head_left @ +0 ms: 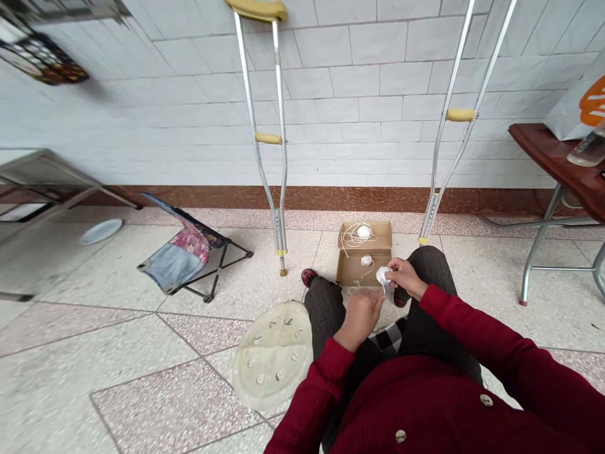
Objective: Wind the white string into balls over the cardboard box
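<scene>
In the right hand [405, 278] sits a string ball [382, 275].

The right hand [405, 279] holds a ball of white string [383, 275]; the left hand [363, 314] pinches its strand [384, 290] just below. Two more balls [364, 232] lie in an open cardboard box [347, 271] on the floor [316, 246], between two upright crutches [278, 217].

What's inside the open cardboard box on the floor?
In the box, far half: a white ball with loose string around it. Near half: a smaller white ball and a thin strand. Its near right corner is hidden behind a held ball and the right hand.
</scene>
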A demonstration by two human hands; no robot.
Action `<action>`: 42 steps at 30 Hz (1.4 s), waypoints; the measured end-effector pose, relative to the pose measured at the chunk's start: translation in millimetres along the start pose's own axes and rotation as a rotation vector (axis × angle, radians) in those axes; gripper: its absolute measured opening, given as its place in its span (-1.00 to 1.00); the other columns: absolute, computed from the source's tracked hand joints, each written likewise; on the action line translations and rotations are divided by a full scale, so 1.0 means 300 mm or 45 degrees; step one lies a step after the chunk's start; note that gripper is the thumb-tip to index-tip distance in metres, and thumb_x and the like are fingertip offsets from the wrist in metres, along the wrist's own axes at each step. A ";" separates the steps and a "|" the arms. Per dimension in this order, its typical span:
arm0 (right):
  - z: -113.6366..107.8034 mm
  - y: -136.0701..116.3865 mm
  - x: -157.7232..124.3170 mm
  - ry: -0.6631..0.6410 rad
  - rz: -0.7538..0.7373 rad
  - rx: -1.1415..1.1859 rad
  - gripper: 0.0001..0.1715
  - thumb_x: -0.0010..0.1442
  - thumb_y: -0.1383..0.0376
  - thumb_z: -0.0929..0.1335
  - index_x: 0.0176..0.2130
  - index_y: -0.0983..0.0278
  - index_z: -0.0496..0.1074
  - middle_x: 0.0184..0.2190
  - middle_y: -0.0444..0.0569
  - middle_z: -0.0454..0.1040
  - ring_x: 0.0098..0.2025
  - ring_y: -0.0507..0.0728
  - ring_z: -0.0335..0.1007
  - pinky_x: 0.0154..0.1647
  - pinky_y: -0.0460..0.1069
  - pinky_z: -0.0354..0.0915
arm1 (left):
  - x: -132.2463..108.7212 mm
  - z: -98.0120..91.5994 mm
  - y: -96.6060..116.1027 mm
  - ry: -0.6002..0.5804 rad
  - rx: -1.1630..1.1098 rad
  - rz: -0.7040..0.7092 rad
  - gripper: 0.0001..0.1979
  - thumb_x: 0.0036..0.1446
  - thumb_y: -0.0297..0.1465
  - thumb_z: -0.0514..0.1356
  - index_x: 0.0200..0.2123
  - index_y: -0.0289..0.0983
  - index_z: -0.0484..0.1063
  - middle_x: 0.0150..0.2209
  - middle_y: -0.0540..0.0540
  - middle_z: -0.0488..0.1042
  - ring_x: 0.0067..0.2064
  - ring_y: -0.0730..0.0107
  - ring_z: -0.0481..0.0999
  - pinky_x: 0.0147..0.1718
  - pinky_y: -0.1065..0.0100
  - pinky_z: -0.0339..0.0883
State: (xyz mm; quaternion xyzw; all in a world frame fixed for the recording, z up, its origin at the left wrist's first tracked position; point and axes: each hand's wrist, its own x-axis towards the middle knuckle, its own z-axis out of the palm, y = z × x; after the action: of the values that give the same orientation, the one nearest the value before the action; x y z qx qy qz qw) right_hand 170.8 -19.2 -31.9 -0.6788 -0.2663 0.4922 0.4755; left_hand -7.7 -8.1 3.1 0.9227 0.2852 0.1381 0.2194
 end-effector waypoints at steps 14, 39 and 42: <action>-0.006 0.031 -0.211 -0.663 0.181 -0.019 -0.79 -0.17 0.42 0.37 -0.39 0.33 0.42 -0.65 -0.24 0.34 -0.71 -0.09 0.19 -0.74 -0.20 0.07 | 0.054 0.012 -0.128 -0.119 -0.141 -0.049 -0.74 0.26 -0.36 0.06 -0.35 -0.26 0.54 -0.36 -0.10 0.56 -0.27 0.31 0.49 -0.23 0.38 0.25; -0.039 -0.134 -0.201 -0.503 -0.086 0.080 -0.71 -0.21 0.45 0.42 -0.37 0.31 0.38 -0.51 -0.19 0.42 -0.58 -0.06 0.31 -0.66 -0.20 0.26 | -0.023 0.096 -0.129 -0.081 -0.254 -0.234 -0.71 0.25 -0.40 0.05 -0.41 -0.29 0.53 -0.42 -0.09 0.56 -0.35 0.33 0.51 -0.37 0.43 0.19; -0.040 -0.090 -0.222 -0.703 0.016 0.037 -0.69 -0.21 0.46 0.41 -0.34 0.32 0.40 -0.51 -0.20 0.44 -0.60 -0.06 0.33 -0.67 -0.20 0.27 | 0.013 0.062 -0.132 -0.111 -0.160 -0.166 -0.72 0.25 -0.43 0.05 -0.39 -0.28 0.54 -0.41 -0.11 0.56 -0.33 0.31 0.51 -0.37 0.43 0.18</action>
State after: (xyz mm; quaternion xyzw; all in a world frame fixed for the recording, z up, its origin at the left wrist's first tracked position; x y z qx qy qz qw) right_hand 159.8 -68.0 20.9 -0.5136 -0.3745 0.6654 0.3915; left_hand -15.9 17.5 -31.7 0.8917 0.3258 0.1009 0.2977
